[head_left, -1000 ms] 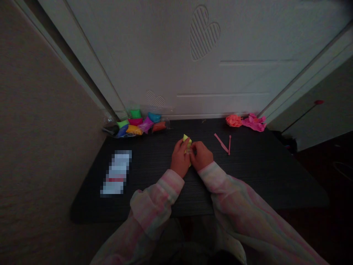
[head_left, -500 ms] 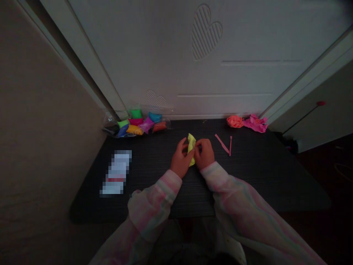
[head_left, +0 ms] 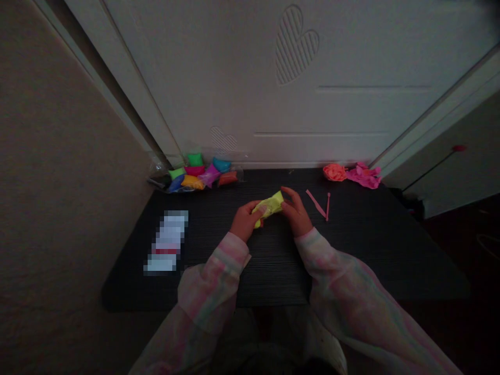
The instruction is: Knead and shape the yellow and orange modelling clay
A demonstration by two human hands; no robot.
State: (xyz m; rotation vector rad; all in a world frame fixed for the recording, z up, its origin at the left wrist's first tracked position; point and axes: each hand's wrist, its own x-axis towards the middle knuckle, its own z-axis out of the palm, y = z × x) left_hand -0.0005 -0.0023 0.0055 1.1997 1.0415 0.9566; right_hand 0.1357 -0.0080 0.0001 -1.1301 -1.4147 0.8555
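Note:
Between my hands, above the dark table, is a yellow packet of modelling clay (head_left: 271,203) with a shiny, crinkled wrapper. My left hand (head_left: 245,220) is closed around its left end, thumb on top. At the upper right end, my right hand (head_left: 298,214) grips the packet between thumb and fingers. The packet lies slantwise, its right end higher in the view. Just right of my right hand, two pink modelling tools (head_left: 317,204) lie in a V shape on the table.
At the back left, a clear bag holds several coloured clay packets (head_left: 192,182). An orange clay piece (head_left: 335,172) and a crumpled pink clay piece (head_left: 365,175) sit at the back right. A blurred-out rectangle (head_left: 167,242) lies on the table (head_left: 273,284) at left. A white panel (head_left: 234,78) rises behind.
The yellow packet has turned from nearly upright to a slant toward the right, and more of it shows. My hands have moved apart, the left one leftward and the right one slightly rightward.

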